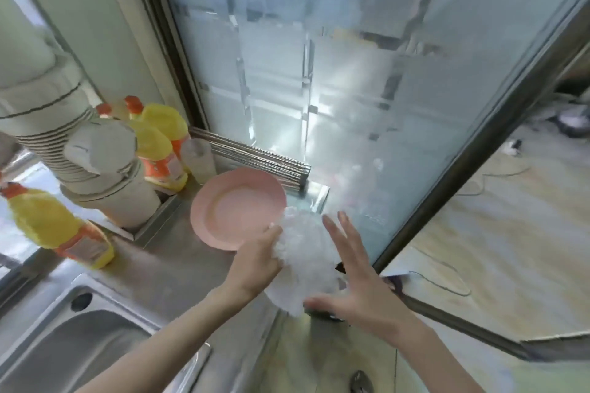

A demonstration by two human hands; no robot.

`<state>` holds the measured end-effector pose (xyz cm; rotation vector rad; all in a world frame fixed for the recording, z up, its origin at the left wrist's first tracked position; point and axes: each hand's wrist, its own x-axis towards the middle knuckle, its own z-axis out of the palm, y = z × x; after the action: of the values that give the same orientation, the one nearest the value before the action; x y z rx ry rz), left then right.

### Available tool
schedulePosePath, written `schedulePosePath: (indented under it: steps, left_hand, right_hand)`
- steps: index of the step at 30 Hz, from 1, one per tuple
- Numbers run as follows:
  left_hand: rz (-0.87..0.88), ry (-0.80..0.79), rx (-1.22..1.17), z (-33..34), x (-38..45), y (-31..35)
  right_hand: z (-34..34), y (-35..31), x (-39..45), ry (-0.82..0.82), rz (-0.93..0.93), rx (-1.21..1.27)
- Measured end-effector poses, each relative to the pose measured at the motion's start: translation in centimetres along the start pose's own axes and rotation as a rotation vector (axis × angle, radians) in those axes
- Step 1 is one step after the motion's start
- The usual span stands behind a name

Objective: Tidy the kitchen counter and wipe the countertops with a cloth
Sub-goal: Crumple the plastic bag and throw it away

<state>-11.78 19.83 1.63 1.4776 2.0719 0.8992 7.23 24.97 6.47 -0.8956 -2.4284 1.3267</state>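
The left hand (pixel 258 260) grips a crumpled white cloth (pixel 303 268) at the right end of the steel desk (pixel 178 265), its thumb at the rim of an empty pink plate (pixel 238 212) lying flat there. The right hand (pixel 360 281) hovers just beside the cloth, fingers spread, holding nothing. Behind the plate stand yellow detergent bottles (pixel 161 143) and a cloudy tumbler (pixel 198 159); its contents cannot be made out. Another yellow bottle (pixel 57 226) stands above the empty sink (pixel 73 338).
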Motion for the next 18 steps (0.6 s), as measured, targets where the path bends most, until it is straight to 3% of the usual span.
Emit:
schedulePosePath:
  steps: [4,8,11,15,18]
  left_hand:
    - [-0.113,-0.209,-0.255,5.8,2.5,5.2]
    - [-0.242,-0.441,-0.478,10.7,4.4,7.6]
    - [-0.293,-0.53,-0.625,14.8,5.1,8.4]
    - [-0.365,-0.587,-0.581,20.7,5.3,5.9]
    - [-0.404,-0.537,-0.301,24.1,4.9,0.5]
  right_hand:
    - [-0.8,4.1,-1.0,0.071,0.013,-0.329]
    - [-4.0,10.0,-2.1,0.107,0.208,-0.248]
    - [-5.0,15.1,-2.7,0.2,0.192,-0.206]
    - [-4.7,22.4,-1.9,0.172,0.318,-0.037]
    - [-2.5,29.1,-0.7,0.078,0.369,-0.046]
